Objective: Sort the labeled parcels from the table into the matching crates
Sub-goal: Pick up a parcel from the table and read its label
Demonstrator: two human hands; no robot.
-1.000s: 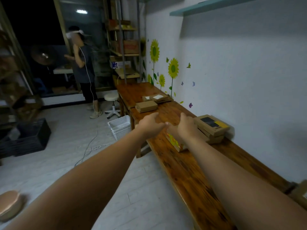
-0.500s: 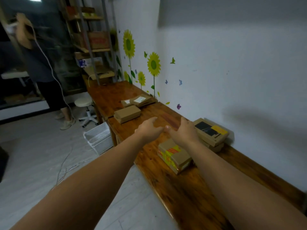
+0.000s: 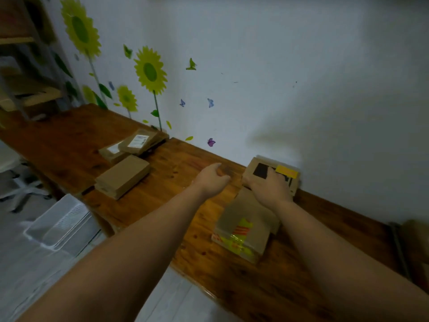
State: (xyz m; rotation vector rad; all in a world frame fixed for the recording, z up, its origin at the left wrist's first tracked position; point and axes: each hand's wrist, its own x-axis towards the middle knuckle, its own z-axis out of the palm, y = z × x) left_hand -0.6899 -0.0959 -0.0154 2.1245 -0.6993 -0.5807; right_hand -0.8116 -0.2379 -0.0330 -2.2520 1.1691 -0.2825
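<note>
As I am looking down through the head view, my right arm is stretching forward over the bench (image 3: pixel 176 159). My right hand (image 3: pixel 267 189) is gripping the black-and-yellow parcel (image 3: pixel 260 169), with the fingers lying across its top and the thumb against its near left edge. That parcel is sitting tight against the wall (image 3: pixel 301 89). My left hand (image 3: pixel 212 180) is hovering just beside it, fingers loosely curled and holding nothing. A taped parcel (image 3: pixel 243 231) is lying under my right wrist, near the bench's front edge. Bare wood is lying open between my left hand and a plain parcel (image 3: pixel 123 176). Two more parcels (image 3: pixel 137 144) are lying beyond that, by the wall. A white crate (image 3: pixel 60 226) is standing on the floor beside the bench edge.
</note>
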